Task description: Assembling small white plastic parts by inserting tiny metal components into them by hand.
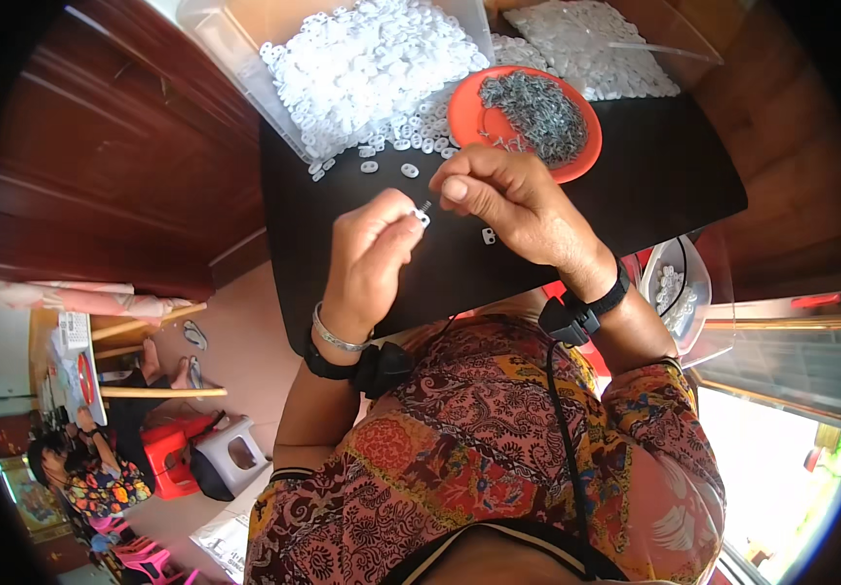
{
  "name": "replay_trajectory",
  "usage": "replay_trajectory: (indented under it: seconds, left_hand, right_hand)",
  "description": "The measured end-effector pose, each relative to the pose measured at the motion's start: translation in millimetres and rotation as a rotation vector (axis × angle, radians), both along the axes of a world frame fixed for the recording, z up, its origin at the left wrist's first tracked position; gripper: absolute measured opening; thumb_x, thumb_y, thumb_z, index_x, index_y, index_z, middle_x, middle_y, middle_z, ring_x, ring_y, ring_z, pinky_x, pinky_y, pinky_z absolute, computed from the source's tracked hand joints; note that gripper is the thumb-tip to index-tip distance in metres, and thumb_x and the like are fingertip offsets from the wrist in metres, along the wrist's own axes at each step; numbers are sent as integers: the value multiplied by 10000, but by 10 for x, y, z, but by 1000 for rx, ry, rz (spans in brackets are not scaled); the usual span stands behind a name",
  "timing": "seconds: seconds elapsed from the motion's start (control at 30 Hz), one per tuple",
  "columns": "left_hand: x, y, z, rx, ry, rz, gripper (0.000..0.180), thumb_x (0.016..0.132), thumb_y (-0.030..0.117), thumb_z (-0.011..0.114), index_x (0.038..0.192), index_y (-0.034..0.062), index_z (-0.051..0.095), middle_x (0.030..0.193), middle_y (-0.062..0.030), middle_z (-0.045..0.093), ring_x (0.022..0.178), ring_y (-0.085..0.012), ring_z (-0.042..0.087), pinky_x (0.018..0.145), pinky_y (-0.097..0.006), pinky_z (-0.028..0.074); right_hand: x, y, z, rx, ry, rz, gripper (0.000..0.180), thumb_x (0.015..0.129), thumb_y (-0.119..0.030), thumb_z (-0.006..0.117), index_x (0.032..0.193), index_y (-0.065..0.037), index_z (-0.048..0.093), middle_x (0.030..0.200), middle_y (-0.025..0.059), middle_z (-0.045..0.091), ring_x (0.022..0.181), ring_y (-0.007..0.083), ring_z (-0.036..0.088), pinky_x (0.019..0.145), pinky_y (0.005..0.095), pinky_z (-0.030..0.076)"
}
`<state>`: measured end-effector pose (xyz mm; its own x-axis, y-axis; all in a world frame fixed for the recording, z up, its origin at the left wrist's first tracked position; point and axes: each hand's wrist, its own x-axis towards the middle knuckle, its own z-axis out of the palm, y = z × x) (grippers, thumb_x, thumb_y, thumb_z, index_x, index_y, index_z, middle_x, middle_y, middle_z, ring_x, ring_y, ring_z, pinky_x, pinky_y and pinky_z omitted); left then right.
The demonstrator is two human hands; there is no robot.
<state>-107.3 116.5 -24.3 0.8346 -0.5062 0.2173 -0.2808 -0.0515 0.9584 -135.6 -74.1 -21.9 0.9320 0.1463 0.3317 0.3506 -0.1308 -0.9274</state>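
left hand [362, 263] 1 | right hand [523, 210] 1 | held white piece [422, 219] 1 | held screw [425, 206] 1 | orange plate [469, 105] 1 | black table [645, 190] 1 | bracelet [333, 336] 1 | wrist straps [611, 294] 2 | grey stool [216, 450] 1 | heaped screws [542, 117] too many to count | heaped white pieces [372, 68] likewise

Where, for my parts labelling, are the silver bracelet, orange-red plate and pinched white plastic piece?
Silver bracelet [327, 333]: head view, on its band.
Orange-red plate [466, 105]: head view, bare left side.
White plastic piece [422, 219]: head view, exposed face.

The left hand [367, 261] pinches a white piece [422, 218] and screw [426, 206] near the right hand [523, 207].
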Motion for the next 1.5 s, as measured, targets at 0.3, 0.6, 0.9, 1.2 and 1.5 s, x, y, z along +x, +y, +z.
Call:
replay_trajectory:
  seconds: [0.3, 0.6, 0.9, 1.2, 1.5]
  left_hand:
    - [744, 409, 53, -738, 133, 240, 116, 864, 139, 507, 828, 30, 526, 656, -33, 480, 570, -153, 459, 500, -286, 360]
    - [966, 197, -409, -641, 215, 464, 122, 816, 144, 550, 782, 27, 554, 583, -14, 502, 452, -106, 472, 419, -226, 344]
    - [896, 225, -395, -631, 242, 441, 125, 828, 131, 526, 757, 34, 560, 588, 1, 499, 471, -92, 467, 437, -210, 343]
    - [883, 198, -464, -579, 232, 471, 130, 831, 120, 517, 740, 32, 548, 584, 8, 479, 476, -82, 443, 442, -214, 335]
    - [831, 169, -386, -588, 230, 428, 131, 828, 138, 530, 762, 29, 561, 598, 1, 499, 481, -80, 458, 440, -210, 328]
  right_hand:
    - [561, 59, 325, -428, -106, 10, 174, 843, -146, 580, 942, -16, 638, 747, 113, 647, 684, 196, 616, 653, 307, 472]
    - [736, 22, 142, -960, -181, 35, 142, 804, -144, 602, 885, -30, 623, 729, 135, 629, 688, 277, 618, 627, 339, 468]
    - [40, -163, -129, -1100, 4, 223, 152, 794, -117, 615, 885, -29, 531, 797, 143, 591, 761, 338, 589, 654, 419, 457]
    - [573, 247, -356, -1058, -395, 20, 105, 815, -97, 567, 877, -29, 517, 811, 136, 556, 782, 332, 587, 654, 414, 475]
    - [451, -227, -230, -1280, -525, -94, 93, 739, -74, 610, 827, -55, 588, 871, 94, 555, 860, 271, 559, 718, 372, 485]
